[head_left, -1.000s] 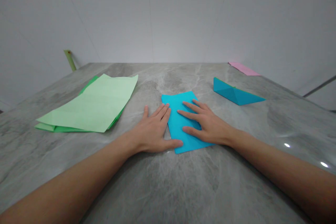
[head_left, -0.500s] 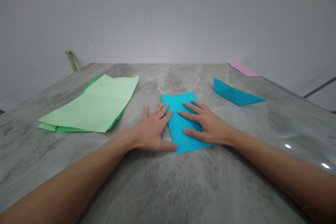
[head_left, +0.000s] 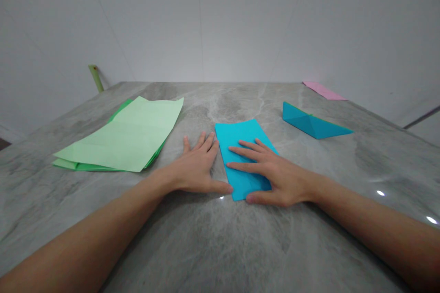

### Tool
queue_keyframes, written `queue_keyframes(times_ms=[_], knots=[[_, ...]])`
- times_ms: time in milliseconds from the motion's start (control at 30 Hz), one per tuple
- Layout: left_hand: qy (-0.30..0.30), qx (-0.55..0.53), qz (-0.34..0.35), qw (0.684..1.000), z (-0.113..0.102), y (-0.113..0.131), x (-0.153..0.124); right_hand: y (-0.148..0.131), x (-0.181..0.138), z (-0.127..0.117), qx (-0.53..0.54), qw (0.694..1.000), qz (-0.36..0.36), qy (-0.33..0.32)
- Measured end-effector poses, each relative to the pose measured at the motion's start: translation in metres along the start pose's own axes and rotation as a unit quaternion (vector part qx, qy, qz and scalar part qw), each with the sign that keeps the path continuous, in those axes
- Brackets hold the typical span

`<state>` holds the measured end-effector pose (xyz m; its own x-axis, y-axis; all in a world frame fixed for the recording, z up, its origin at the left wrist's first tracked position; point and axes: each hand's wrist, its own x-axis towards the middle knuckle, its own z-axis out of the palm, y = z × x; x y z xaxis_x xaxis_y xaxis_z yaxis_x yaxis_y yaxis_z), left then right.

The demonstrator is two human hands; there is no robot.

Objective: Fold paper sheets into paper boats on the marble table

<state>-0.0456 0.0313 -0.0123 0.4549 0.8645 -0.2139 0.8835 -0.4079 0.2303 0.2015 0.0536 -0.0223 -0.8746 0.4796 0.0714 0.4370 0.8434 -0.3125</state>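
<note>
Blue paper (head_left: 237,135) flat on the grey marbled table (head_left: 213,247), between both hands. Right hand (head_left: 278,174) lies across it, fingers spread wide, palm down, gripping nothing; likely steadying the sheet by light pressure. Left hand (head_left: 195,167) flat, fingers fanned, nothing grasped, along the sheet's left edge, probably to keep that side from sliding; can't tell whether the thumb touches the near corner. Folded blue piece (head_left: 314,126) beyond the right hand, green sheets (head_left: 127,132) stacked left, both seemingly set aside for working room.
</note>
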Motion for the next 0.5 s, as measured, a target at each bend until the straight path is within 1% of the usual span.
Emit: queue_keyframes(times_ms=[67,167,400,500], knots=[[-0.001,-0.019,-0.019,1.0,-0.0027,-0.0008,0.001,0.0,-0.0001,-0.0001,0.001,1.0,-0.001,0.001],[0.022,-0.041,-0.055,0.997,-0.0034,-0.0013,0.0041,-0.0007,0.0003,-0.0003,-0.001,1.0,0.0,0.0],[0.045,-0.036,-0.099,0.993,0.0035,0.0016,0.0088,-0.0012,0.0015,0.0001,-0.017,1.0,0.008,-0.017],[0.048,-0.039,-0.101,0.993,0.0047,0.0022,0.0095,-0.0004,0.0017,0.0013,-0.016,1.0,0.007,-0.009]])
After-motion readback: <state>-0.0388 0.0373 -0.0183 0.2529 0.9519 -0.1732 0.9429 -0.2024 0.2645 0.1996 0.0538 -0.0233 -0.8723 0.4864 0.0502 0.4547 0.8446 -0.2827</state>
